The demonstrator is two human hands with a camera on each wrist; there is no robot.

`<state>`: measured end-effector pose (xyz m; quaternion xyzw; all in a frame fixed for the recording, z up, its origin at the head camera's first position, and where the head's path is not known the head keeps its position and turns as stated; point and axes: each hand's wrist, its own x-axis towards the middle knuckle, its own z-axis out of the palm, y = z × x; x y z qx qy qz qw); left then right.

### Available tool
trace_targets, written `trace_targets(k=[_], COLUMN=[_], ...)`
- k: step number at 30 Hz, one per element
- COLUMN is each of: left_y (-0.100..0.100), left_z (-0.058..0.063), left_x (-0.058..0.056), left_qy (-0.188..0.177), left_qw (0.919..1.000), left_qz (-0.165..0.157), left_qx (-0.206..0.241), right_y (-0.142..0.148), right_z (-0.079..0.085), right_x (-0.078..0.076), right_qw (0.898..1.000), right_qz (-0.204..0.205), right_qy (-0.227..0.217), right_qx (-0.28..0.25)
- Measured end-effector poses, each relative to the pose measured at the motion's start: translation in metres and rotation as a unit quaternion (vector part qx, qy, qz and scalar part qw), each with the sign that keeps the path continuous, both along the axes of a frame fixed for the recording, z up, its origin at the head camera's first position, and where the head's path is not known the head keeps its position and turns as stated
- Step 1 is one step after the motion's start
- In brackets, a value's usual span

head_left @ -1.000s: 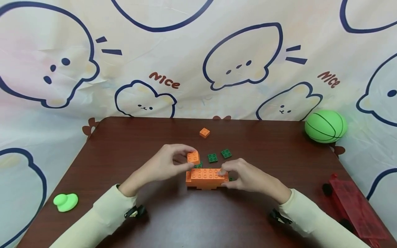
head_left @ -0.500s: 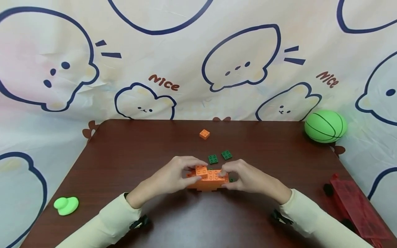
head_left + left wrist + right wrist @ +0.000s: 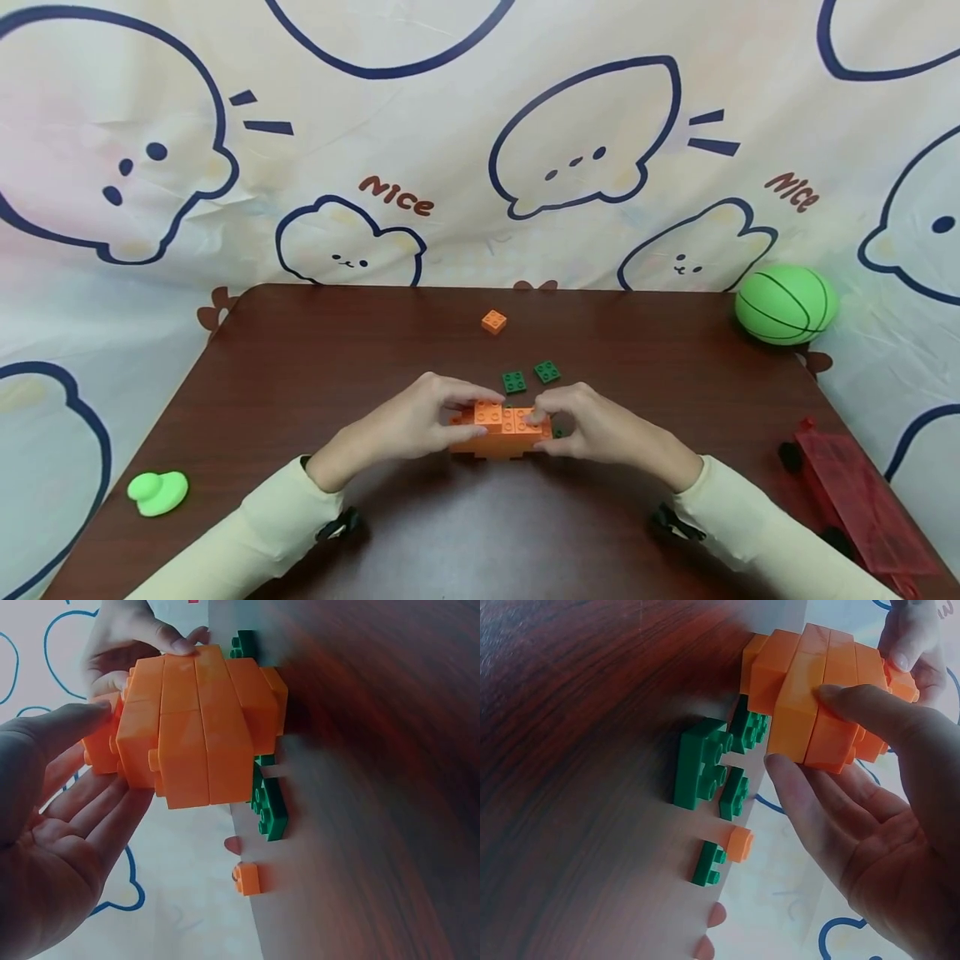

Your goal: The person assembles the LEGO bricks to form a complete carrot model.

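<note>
An orange toy-brick build (image 3: 501, 447), stepped narrower toward its base, stands on the brown table between the hands. The left hand (image 3: 423, 421) pinches an orange brick (image 3: 488, 414) that sits on top, left of the middle. In the left wrist view, the thumb presses the near side of that brick (image 3: 103, 739), with the other fingers behind it. On the right end of the build, the right hand (image 3: 585, 425) holds the bricks, its thumb flat on the front face (image 3: 838, 724) in the right wrist view.
Green bricks (image 3: 513, 382) lie behind the build, several showing in the right wrist view, including a larger one (image 3: 697, 769). Farther back is a loose orange brick (image 3: 494, 322). A green duck-shaped toy (image 3: 157, 493), a green ball (image 3: 786, 305) and a red wheeled toy (image 3: 862, 500) stand near the table's sides.
The left hand has moved right and down, bringing its orange brick from above the build's left end onto its top. Over the last half second it stays there. The right hand keeps its hold.
</note>
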<state>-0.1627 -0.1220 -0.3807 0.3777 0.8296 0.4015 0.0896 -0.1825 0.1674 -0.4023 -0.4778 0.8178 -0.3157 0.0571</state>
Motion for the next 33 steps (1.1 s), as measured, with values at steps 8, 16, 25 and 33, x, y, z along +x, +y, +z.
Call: trace_targets(k=[8,16,25,33], left_y=[-0.001,0.000,0.000,-0.001], left_z=[-0.001,-0.004,-0.009,-0.015], left_x=[0.000,-0.004,-0.004,-0.005], left_qy=[-0.009,-0.043,-0.053,-0.031], left_qw=[1.0000,0.9990,0.9982,0.9991], left_qz=[0.003,0.001,0.018,0.007], left_qx=[-0.003,0.006,0.020,0.029], right_y=[-0.001,0.001,0.000,0.000], right_z=[0.000,0.002,0.001,-0.001], right_x=[-0.002,-0.002,0.000,-0.001], right_qw=[1.000,1.000,1.000,1.000], right_qz=[0.001,-0.003,-0.008,-0.011], right_qy=[0.003,-0.002,-0.014,-0.017], right_qx=[0.010,0.010,0.011,0.009])
